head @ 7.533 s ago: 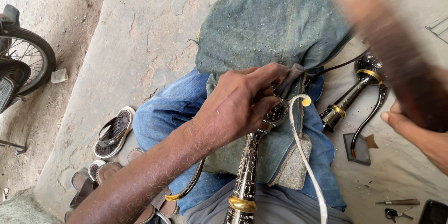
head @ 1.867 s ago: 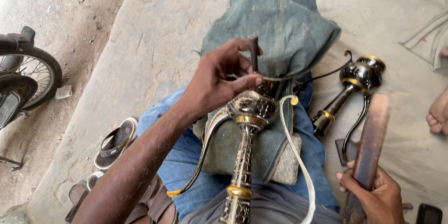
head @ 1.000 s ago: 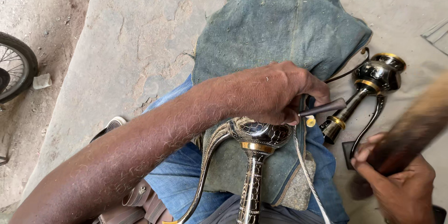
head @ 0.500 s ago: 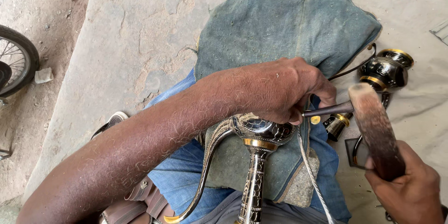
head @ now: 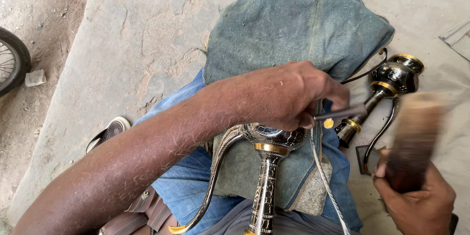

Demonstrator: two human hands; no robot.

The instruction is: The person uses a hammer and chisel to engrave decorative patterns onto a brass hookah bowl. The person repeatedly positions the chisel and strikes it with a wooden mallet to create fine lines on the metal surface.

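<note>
Far left of frame: part of a bicycle wheel (head: 11, 63) on dusty ground, a sandal (head: 108, 132) below it near the lap, all on a grey stone slab (head: 132, 44). Centre: left hand (head: 289, 95) clenched around a thin metal chisel (head: 342, 113), tip end hidden under the fingers, pressed on the round body of an engraved black-and-brass ewer (head: 267, 166) lying across the lap in the lower centre, curved spout sweeping down-left, stem running down out of frame. Ewer sits on a dusty blue-green cloth pad (head: 298, 29) over denim legs. A white cord (head: 325, 181) trails down right of the stem. Right of centre: a second matching ewer (head: 387, 85) lies on the ground, well clear of the work. Lower right: right hand (head: 416, 205) gripped on a wooden mallet (head: 413, 137), motion-blurred, just beside the chisel's free end. Judgement: engraving/chasing step mid-strike; the next blow needs the chisel held steady on the curved body and a square hit on its butt, otherwise the tip skids across the finish. Setting reads as an outdoor floor workspace; pale mat (head: 440, 14) at upper right.
</note>
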